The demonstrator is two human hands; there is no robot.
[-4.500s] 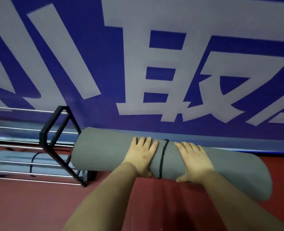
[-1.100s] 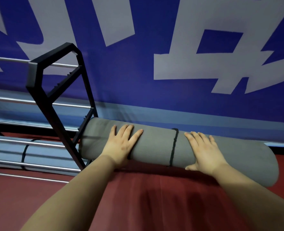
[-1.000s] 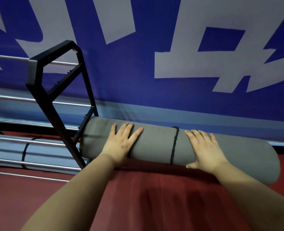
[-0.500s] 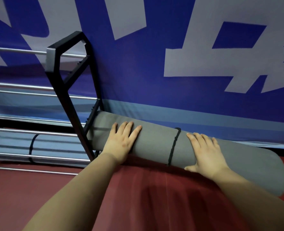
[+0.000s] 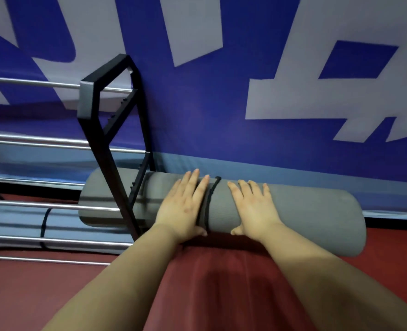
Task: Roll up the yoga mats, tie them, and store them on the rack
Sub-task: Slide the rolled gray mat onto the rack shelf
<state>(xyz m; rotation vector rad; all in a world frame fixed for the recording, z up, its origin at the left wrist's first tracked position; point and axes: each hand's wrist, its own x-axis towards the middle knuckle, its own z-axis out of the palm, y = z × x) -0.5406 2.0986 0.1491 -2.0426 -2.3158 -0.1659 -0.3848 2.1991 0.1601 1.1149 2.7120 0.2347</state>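
Note:
A rolled grey yoga mat [image 5: 305, 211] lies across the red floor, tied round its middle with a black cord [image 5: 209, 201]. Its left end passes through the black end frame of the rack [image 5: 107, 149] and lies between the rack's steel rails. My left hand [image 5: 185, 206] presses flat on the roll just left of the cord, fingers straight. On the other side of the cord my right hand [image 5: 252, 206] lies flat on the roll the same way. A second rolled mat [image 5: 18, 225] with its own black tie lies lower in the rack at the left.
A blue banner wall with large white characters [image 5: 293, 91] stands right behind the mat and rack. Horizontal steel rails [image 5: 30, 139] run leftward from the rack's end frame at several heights. Red floor [image 5: 209, 283] spreads in front of me.
The roll has slid left, its left end now through the rack's end frame. Both hands have come closer together beside the cord; the left hand earlier sat well left of it.

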